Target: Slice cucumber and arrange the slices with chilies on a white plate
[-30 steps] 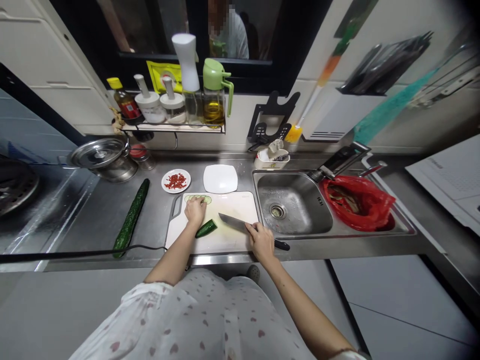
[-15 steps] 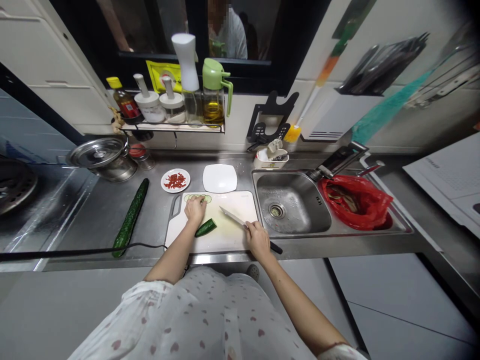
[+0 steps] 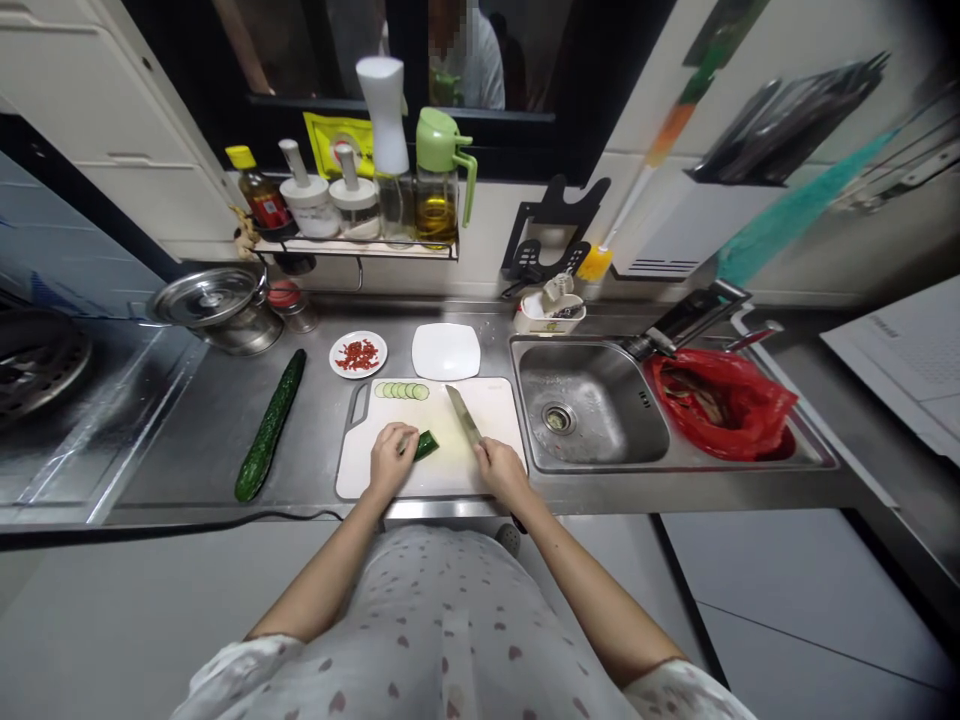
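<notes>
My left hand [image 3: 391, 462] is closed around one end of a short cucumber piece [image 3: 427, 445], which lies on the white cutting board [image 3: 450, 482]. In my right hand [image 3: 501, 470] is a kitchen knife [image 3: 464, 412], its blade pointing away from me and slightly left, to the right of the cucumber piece. Overlapping cucumber slices [image 3: 402, 391] form a row along the board's far left edge. Beyond the board stand a bare white square plate [image 3: 446, 350] and a small round plate [image 3: 337, 366] with chopped red pieces [image 3: 358, 354].
A whole cucumber [image 3: 271, 425] lies left of the board. To the right are the sink [image 3: 592, 405] and a red plastic bag [image 3: 724, 405]. A lidded pot [image 3: 225, 310] stands at the back left, below a shelf [image 3: 360, 246] of bottles and jars.
My left hand has come back from the row of slices to the cucumber piece and grips it. The knife's blade has swung to point farther forward.
</notes>
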Demonstrator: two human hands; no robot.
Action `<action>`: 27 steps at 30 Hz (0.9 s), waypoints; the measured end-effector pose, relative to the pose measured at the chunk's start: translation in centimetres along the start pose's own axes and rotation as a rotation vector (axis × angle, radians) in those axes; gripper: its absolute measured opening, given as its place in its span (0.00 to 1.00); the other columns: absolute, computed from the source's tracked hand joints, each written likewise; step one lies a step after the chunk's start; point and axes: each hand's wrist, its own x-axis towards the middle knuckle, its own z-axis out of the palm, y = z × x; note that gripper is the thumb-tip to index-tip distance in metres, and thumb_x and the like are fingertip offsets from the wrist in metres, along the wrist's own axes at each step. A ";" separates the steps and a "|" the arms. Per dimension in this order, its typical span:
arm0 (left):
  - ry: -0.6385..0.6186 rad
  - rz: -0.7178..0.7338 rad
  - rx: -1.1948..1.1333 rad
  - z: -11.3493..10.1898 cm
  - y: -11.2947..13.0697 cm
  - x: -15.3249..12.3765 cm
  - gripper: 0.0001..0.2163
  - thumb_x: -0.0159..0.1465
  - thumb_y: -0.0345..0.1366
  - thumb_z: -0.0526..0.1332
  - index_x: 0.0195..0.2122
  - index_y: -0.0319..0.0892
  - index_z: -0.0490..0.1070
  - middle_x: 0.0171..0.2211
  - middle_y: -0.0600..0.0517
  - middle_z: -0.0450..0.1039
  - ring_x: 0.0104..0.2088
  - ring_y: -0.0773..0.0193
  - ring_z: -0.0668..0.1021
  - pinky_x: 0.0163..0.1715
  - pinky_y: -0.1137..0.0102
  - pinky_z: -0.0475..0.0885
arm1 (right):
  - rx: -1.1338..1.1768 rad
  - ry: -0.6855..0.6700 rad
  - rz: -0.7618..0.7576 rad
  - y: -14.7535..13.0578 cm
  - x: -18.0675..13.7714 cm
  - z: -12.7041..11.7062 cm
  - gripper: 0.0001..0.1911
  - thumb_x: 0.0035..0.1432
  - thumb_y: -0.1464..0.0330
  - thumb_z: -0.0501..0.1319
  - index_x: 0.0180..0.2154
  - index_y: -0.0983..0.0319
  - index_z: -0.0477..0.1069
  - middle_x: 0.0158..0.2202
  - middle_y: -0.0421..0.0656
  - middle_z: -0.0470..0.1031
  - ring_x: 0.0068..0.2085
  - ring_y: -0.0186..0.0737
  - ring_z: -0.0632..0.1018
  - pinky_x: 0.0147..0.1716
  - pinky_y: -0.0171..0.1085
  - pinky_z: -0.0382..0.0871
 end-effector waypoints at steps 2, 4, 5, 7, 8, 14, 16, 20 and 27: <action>-0.014 0.074 0.015 0.1 -0.1 -0.8 0.11 0.66 0.40 0.54 0.40 0.46 0.75 0.43 0.48 0.74 0.48 0.60 0.75 0.51 0.65 0.69 | -0.005 -0.041 -0.008 -0.8 -0.1 -0.2 0.15 0.68 0.65 0.48 0.39 0.62 0.72 0.36 0.45 0.77 0.37 0.38 0.75 0.31 0.33 0.54; -0.016 0.116 0.026 0.4 -0.2 -1.1 0.11 0.66 0.40 0.54 0.42 0.46 0.76 0.45 0.48 0.74 0.49 0.60 0.74 0.53 0.64 0.69 | -0.014 -0.081 -0.015 -1.5 -0.3 -0.3 0.14 0.68 0.65 0.48 0.41 0.61 0.71 0.37 0.45 0.78 0.38 0.39 0.76 0.31 0.34 0.54; -0.016 0.130 0.026 0.6 -0.4 -1.1 0.12 0.66 0.40 0.54 0.43 0.46 0.76 0.45 0.48 0.74 0.49 0.60 0.74 0.53 0.64 0.69 | -0.021 -0.097 -0.020 -1.8 -0.4 -0.3 0.14 0.68 0.65 0.48 0.42 0.61 0.71 0.37 0.45 0.78 0.38 0.39 0.76 0.31 0.34 0.54; -0.020 0.156 0.017 1.0 -0.6 -1.1 0.11 0.66 0.41 0.55 0.43 0.47 0.76 0.45 0.48 0.74 0.49 0.61 0.75 0.52 0.64 0.69 | -0.041 -0.125 -0.034 -2.5 -0.6 -0.4 0.13 0.68 0.66 0.49 0.44 0.61 0.69 0.38 0.46 0.78 0.38 0.40 0.77 0.31 0.34 0.55; -0.025 0.167 0.012 1.2 -0.7 -1.0 0.11 0.66 0.41 0.56 0.43 0.47 0.77 0.45 0.48 0.74 0.48 0.61 0.75 0.52 0.64 0.70 | -0.054 -0.138 -0.039 -2.7 -0.7 -0.4 0.12 0.68 0.66 0.49 0.45 0.61 0.68 0.38 0.47 0.78 0.38 0.40 0.77 0.31 0.34 0.56; -0.048 0.172 0.040 2.4 -1.0 -1.0 0.11 0.66 0.40 0.56 0.43 0.48 0.77 0.43 0.48 0.74 0.46 0.62 0.75 0.50 0.65 0.70 | -0.096 -0.192 -0.043 -3.9 -1.1 -0.3 0.13 0.68 0.68 0.47 0.46 0.63 0.67 0.40 0.50 0.78 0.39 0.42 0.78 0.34 0.35 0.59; -0.033 0.189 0.043 2.7 -1.2 -1.0 0.11 0.66 0.40 0.57 0.43 0.48 0.77 0.42 0.48 0.74 0.45 0.62 0.75 0.50 0.66 0.70 | -0.098 -0.205 -0.033 -4.0 -1.1 -0.3 0.13 0.68 0.69 0.46 0.47 0.63 0.67 0.40 0.51 0.78 0.40 0.42 0.78 0.35 0.35 0.60; 0.048 0.292 0.001 3.1 -1.6 -0.9 0.10 0.66 0.37 0.57 0.43 0.47 0.77 0.39 0.49 0.73 0.43 0.63 0.75 0.47 0.66 0.71 | -0.087 -0.232 -0.025 -4.1 -1.1 -0.2 0.13 0.69 0.69 0.46 0.46 0.64 0.66 0.40 0.52 0.78 0.40 0.43 0.78 0.35 0.35 0.61; 0.125 0.419 -0.031 3.3 -2.0 -0.8 0.08 0.65 0.35 0.59 0.42 0.46 0.77 0.38 0.49 0.73 0.40 0.63 0.74 0.43 0.66 0.72 | -0.071 -0.238 -0.029 -4.1 -1.1 -0.2 0.14 0.68 0.69 0.45 0.47 0.64 0.66 0.41 0.52 0.78 0.41 0.45 0.78 0.35 0.36 0.61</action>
